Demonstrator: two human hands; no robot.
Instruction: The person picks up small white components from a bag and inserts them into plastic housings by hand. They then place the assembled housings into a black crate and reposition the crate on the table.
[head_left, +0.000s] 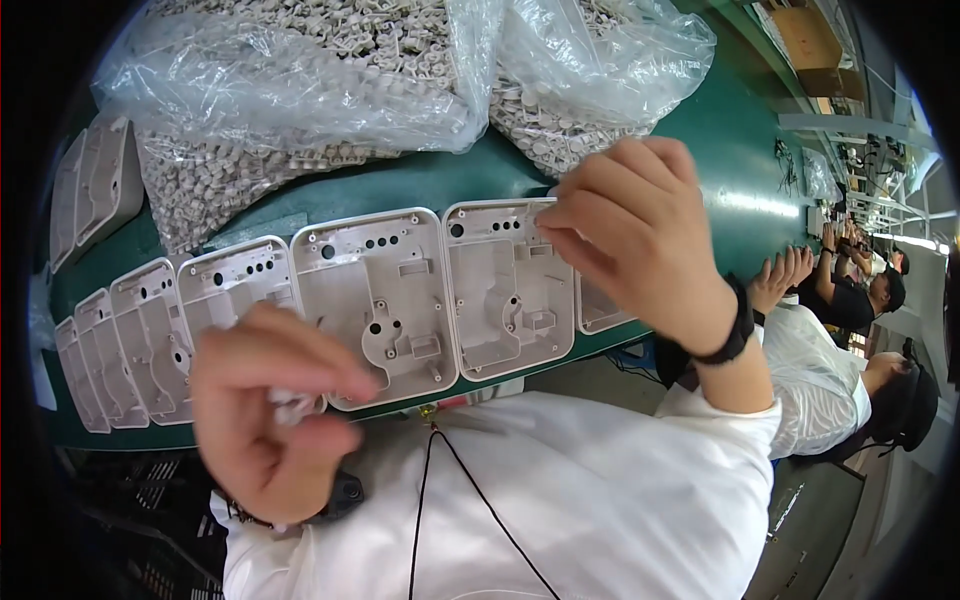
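A row of light grey plastic housings (345, 285) lies along the table's near edge, open sides up, with round holes, ribs and posts inside. My left hand (265, 410) is raised over the near side of the row, its fingers curled around small whitish plastic parts (291, 404); motion blurs it a little. Above the upper right corner of another housing (483, 285), my right hand (640, 240) has thumb and fingertips drawn together in a pinch. Whatever may be between them is too small or hidden. It partly covers the housing at the row's right end (600, 305).
Two clear plastic bags (300, 85) (600, 75) of small grey plastic parts lie at the back of the green table (745, 160). More housings (95, 190) stand at the far left. To the right, a co-worker in white (815, 370) sits close by, hands on the table.
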